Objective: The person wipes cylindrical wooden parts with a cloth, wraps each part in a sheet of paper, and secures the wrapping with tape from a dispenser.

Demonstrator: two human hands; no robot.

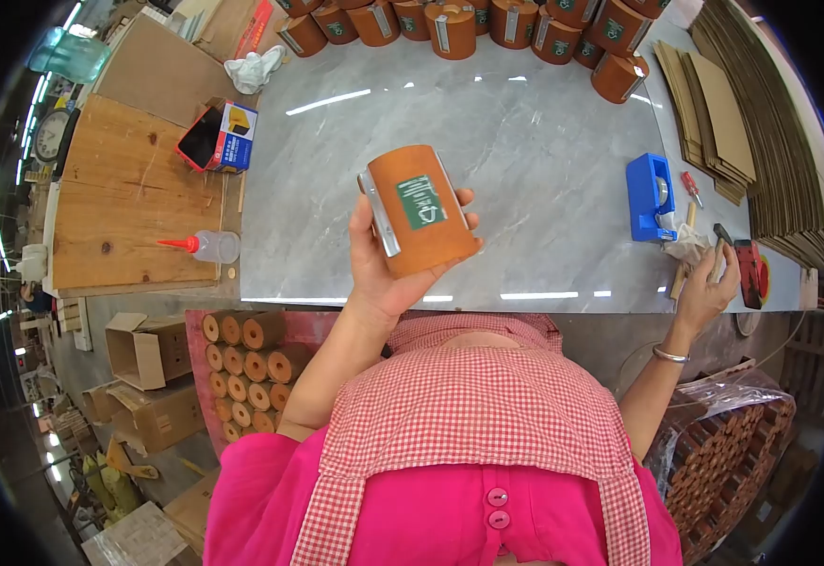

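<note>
An orange-brown cylinder (417,209) with a green label and silvery metal strips rests in my left hand (381,269), above the grey marble-look table (308,189). The fingers wrap around its lower part, thumb on the left side. At the right of the table my right hand (709,286) has its fingertips together at a small dark object (722,233), beside a crumpled white cloth (686,245). A blue tape dispenser (650,200) and a red-handled screwdriver (692,189) lie just beyond it, and a red and black tool (749,274) lies to its right.
Similar cylinders (450,30) line the table's far edge. Cardboard sheets (714,118) stack at the right. On the left are a wooden board (139,203), a red-tipped bottle (214,247), a blue box (238,140) and a white cloth (254,71). Cylinders (259,366) are stacked below the table.
</note>
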